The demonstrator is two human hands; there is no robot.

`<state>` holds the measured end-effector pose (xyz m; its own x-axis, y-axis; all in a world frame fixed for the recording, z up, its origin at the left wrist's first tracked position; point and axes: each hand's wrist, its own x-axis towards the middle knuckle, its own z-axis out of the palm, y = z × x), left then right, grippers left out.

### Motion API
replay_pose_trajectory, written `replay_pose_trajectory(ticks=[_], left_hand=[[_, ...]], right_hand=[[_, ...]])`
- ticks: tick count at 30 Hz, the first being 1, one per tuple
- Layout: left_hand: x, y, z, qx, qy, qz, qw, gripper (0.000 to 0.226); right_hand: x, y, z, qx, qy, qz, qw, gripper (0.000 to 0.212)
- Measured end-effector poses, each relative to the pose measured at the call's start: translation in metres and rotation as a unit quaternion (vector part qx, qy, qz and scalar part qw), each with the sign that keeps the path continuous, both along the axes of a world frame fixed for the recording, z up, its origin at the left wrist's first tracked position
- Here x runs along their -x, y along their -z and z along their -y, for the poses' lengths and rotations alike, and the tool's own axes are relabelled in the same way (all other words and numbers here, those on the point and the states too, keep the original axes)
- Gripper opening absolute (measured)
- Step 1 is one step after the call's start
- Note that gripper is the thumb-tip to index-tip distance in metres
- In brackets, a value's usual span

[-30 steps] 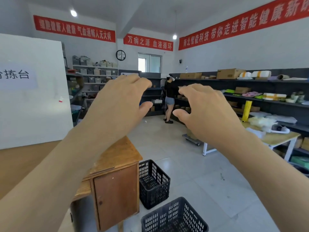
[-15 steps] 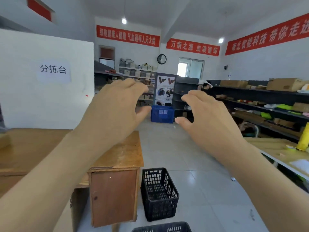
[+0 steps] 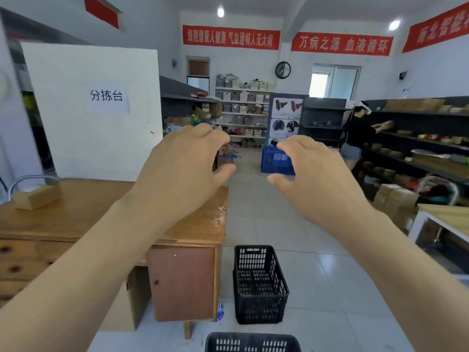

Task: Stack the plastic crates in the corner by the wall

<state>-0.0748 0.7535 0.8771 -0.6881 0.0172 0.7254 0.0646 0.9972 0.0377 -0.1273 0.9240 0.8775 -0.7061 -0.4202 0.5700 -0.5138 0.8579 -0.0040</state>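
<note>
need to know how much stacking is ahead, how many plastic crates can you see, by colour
black crates: 2, one beside the wooden desk, one at the bottom edge of the view, only its rim showing
blue crates: 1, on the floor far down the aisle, partly behind the right hand
total: 3

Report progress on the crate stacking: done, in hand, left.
Done: nothing shows stacked. One black crate stands alone on the floor beside the desk; a second crate sits apart at the bottom edge; a blue crate stands far down the aisle. In hand: nothing; the left hand and right hand hover empty, fingers curled. Left: picking up and stacking every crate.
</note>
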Motion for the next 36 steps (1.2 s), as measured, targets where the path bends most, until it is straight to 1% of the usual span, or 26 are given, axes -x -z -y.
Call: replay_pose_trajectory(ticks=[4, 10, 13, 17, 21, 26, 33, 36], left_hand=[[0.038, 0.003, -0.008, -0.012, 0.014, -0.024, 1.000, 0.040], [0.087, 0.013, -0.022, -0.033, 0.035, -0.041, 0.998, 0.040], [0.107, 0.028, -0.025, -0.044, 0.028, -0.034, 0.998, 0.038], [0.137, 0.069, -0.028, -0.079, 0.003, -0.011, 0.997, 0.039], [0.168, 0.131, -0.028, -0.120, -0.026, 0.067, 0.990, 0.040], [0.199, 0.233, -0.019, -0.185, -0.041, 0.165, 0.968, 0.039], [0.230, 0.394, -0.004, -0.259, -0.053, 0.302, 0.916, 0.038], [0.241, 0.468, -0.002, -0.314, -0.076, 0.365, 0.873, 0.036]], right_hand=[[0.034, 0.001, -0.009, 0.005, 0.003, -0.006, 1.000, 0.045], [0.083, 0.011, -0.020, 0.046, -0.006, -0.015, 0.999, 0.048], [0.108, 0.028, -0.021, 0.038, -0.025, 0.008, 0.999, 0.049], [0.144, 0.068, -0.023, 0.021, -0.053, 0.057, 0.997, 0.051], [0.177, 0.129, -0.025, -0.001, -0.063, 0.122, 0.991, 0.051], [0.213, 0.225, -0.028, -0.039, -0.040, 0.202, 0.978, 0.046], [0.252, 0.390, -0.030, -0.059, 0.009, 0.301, 0.952, 0.046], [0.259, 0.465, -0.041, -0.084, 0.034, 0.353, 0.931, 0.049]])
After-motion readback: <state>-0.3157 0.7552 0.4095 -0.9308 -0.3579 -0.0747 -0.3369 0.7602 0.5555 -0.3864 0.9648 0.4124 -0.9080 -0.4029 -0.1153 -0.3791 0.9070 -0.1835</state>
